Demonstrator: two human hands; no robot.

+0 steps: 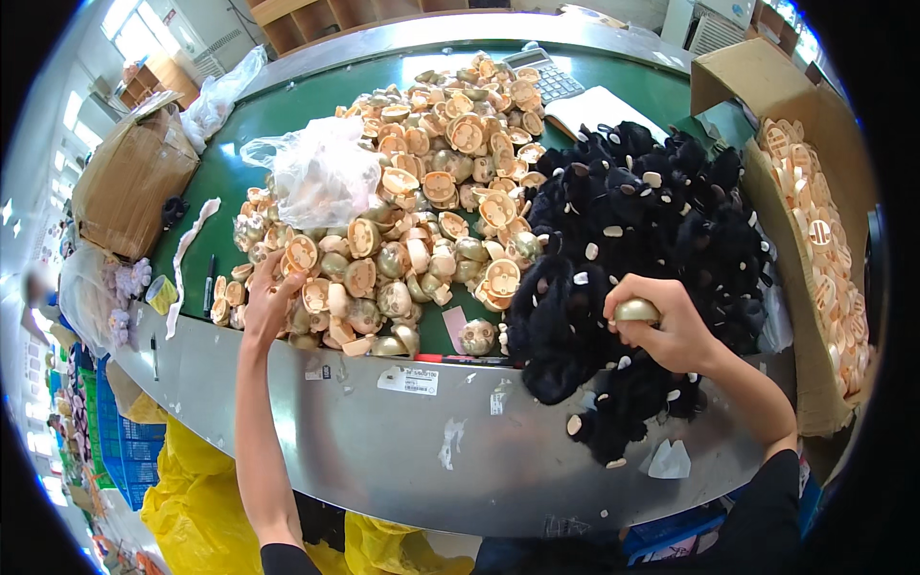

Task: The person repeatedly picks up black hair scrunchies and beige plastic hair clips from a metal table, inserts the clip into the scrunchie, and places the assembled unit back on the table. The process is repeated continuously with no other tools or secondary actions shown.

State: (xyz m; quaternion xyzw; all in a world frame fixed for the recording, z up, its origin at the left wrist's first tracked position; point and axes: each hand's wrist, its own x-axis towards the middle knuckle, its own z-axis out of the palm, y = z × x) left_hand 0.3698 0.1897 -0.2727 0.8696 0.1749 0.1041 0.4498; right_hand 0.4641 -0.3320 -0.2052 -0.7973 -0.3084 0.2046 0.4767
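In my right hand (669, 324) is a rounded, gold-coloured plastic shell (636, 310), gripped by curled fingers above the near side of a heap of black plush pieces (652, 206). Small pale bits show among the black fur. My left hand (269, 302) is at the left near edge of a large pile of plastic doll-head halves (393, 259). Its thumb and forefinger close on the rim of one peach-coloured shell (301, 253). Many pieces in the pile show hollow peach insides, others rounded gold outsides. The far fingers of the left hand are partly hidden.
A clear plastic bag (326, 172) lies over the pile. At right stands a cardboard box (805, 355) full of peach parts; another carton (134, 182) is at left. A calculator (546, 77) and paper (613, 110) lie behind. Pens (460, 360) rest along the metal edge (402, 431).
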